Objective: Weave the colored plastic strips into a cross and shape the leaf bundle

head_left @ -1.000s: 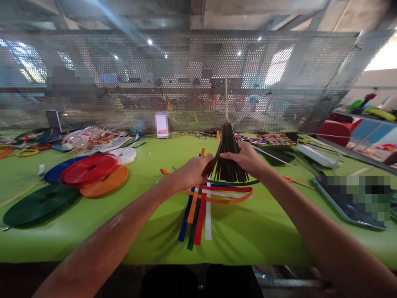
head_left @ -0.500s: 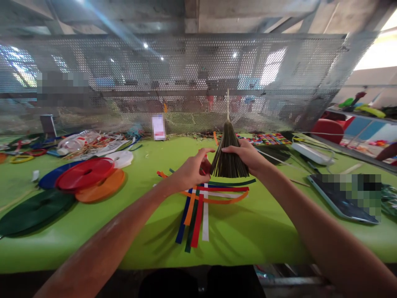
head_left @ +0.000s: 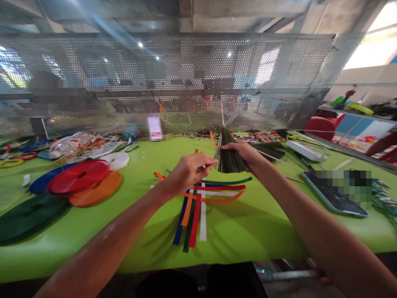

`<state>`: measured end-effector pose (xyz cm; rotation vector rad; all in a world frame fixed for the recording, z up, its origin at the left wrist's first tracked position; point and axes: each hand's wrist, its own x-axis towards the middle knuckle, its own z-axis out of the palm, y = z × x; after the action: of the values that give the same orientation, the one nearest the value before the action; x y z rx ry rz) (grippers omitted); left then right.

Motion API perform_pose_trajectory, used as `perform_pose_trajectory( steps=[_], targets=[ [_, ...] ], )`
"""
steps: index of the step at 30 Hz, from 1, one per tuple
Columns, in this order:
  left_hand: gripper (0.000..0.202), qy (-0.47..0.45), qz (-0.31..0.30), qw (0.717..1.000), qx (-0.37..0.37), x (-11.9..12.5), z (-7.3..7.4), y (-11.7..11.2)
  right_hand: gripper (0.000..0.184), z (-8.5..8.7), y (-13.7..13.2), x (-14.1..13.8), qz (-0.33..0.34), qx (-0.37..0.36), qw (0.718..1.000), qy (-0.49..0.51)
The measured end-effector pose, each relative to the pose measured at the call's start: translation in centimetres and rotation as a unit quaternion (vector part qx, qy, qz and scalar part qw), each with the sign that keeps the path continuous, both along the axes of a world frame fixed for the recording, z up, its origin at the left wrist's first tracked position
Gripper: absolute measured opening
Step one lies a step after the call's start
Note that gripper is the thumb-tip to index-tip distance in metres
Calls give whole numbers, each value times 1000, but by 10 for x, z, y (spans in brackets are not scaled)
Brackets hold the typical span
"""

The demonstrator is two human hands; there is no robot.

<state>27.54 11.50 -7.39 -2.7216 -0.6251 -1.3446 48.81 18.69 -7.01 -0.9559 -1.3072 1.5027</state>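
A dark green pleated palm-leaf fan (head_left: 229,155) is held up over the table, its pale stalk pointing upward and its wide end down. My right hand (head_left: 243,153) is closed around its right side, thumb across the front pleats. At the fan's lower left edge, my left hand (head_left: 192,167) pinches the outermost pleat between thumb and fingertips. Below the hands, blue, orange, green, red and white strips (head_left: 196,196) lie crossed and woven on the table. The left hand covers part of the weave.
Rolls of red (head_left: 79,176), blue, orange, white and green strip lie at the left on the green table (head_left: 248,236). A tablet-like device (head_left: 331,196) and a white power strip (head_left: 305,150) are at the right. Behind stands a perforated metal screen (head_left: 186,62).
My left hand has closed its thumb and fingers at the fan's left edge. The fan's left side is now drawn in narrower. The view has shifted slightly to the right.
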Motion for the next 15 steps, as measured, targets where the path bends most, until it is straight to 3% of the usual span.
perform_pose_trajectory(
  steps=[5,15],
  targets=[
    [21,52,8,998,42,-3,0,0,15,-4,4,0,7,1,1000,1],
    [22,83,44,995,12,-1,2,-7,17,-5,3,-1,6,-6,1000,5]
  ],
)
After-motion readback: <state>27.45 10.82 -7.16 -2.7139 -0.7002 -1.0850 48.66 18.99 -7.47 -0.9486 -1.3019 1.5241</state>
